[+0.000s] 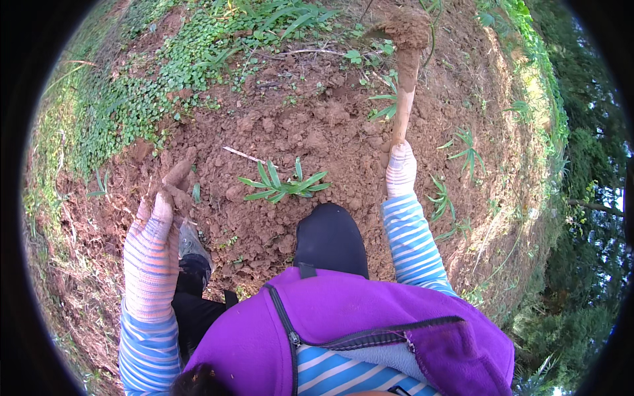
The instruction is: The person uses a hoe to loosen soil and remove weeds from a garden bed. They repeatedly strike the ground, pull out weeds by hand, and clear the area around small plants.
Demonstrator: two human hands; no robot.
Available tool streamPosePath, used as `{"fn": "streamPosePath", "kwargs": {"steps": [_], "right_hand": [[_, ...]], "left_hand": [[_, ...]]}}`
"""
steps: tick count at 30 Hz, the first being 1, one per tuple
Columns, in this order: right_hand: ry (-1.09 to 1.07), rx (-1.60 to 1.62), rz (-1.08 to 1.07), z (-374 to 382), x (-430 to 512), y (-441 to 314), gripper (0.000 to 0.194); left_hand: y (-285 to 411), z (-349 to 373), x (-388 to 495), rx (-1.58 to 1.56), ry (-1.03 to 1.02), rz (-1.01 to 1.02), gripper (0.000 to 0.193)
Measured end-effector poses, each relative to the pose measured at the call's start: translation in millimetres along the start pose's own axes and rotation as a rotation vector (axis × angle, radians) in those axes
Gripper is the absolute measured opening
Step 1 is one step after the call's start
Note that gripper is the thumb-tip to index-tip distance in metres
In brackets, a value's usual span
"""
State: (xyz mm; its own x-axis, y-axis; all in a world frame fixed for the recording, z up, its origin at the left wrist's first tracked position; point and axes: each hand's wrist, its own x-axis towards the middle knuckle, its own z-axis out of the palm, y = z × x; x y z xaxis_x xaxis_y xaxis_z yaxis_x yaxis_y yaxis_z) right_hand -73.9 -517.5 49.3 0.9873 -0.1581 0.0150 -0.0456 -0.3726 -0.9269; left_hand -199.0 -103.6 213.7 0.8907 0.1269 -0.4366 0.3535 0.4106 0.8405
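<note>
My right hand (401,166), in a striped knitted glove, is closed around the wooden handle (403,111) of a short digging tool. Its head (408,29) is caked with reddish soil, so its exact shape is hidden. My left hand (156,237), in a matching glove with soiled fingertips, is at the left, its fingers around or against a soil-covered, elongated lump (179,171), perhaps a root or tuber. Whether it grips the lump is unclear. Between my hands a green leafy plant (285,187) stands in loose soil (277,138), with a thin pale stick (242,154) beside it.
Low green ground cover (148,84) grows at the upper left. Several small leafy plants (468,151) stand right of my right hand. My dark-clad knee (332,237) and a muddy boot (193,245) are close below. Dark foliage (584,198) borders the far right.
</note>
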Motion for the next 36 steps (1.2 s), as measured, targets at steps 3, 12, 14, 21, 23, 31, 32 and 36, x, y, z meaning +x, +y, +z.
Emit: {"fn": "streamPosePath", "kwargs": {"steps": [3,12,14,21,23,31,32,36], "right_hand": [[0.049,-0.291,-0.254,19.4,25.4,-17.0,0.036],[-0.659,-1.440,0.130,-70.7,-20.1,12.0,0.023],[-0.583,-1.345,0.103,-74.0,-20.3,0.6,0.027],[-0.357,0.284,0.014,-9.6,18.5,-146.8,0.030],[-0.329,0.644,-0.239,14.3,47.8,-209.5,0.024],[-0.342,-0.218,-0.125,153.9,75.1,-138.9,0.020],[-0.360,-0.624,-0.029,163.5,54.6,-84.1,0.034],[-0.731,-1.037,0.297,144.2,39.2,63.2,0.047]], "left_hand": [[-1.0,1.9,-0.5,0.014,0.003,0.012,0.059],[3.1,0.1,-8.4,-0.014,0.033,0.036,0.065],[2.8,-1.9,-11.5,-0.020,0.020,0.034,0.063],[5.9,-9.9,-4.5,-0.157,0.074,0.165,0.044],[8.6,-11.0,-3.9,-0.284,0.142,0.207,0.041],[11.5,-15.8,-10.4,-0.235,0.233,0.239,0.038],[8.6,-16.7,-9.6,-0.258,0.317,0.264,0.032],[7.3,-31.6,-13.5,-0.294,0.296,0.283,0.022]]}}
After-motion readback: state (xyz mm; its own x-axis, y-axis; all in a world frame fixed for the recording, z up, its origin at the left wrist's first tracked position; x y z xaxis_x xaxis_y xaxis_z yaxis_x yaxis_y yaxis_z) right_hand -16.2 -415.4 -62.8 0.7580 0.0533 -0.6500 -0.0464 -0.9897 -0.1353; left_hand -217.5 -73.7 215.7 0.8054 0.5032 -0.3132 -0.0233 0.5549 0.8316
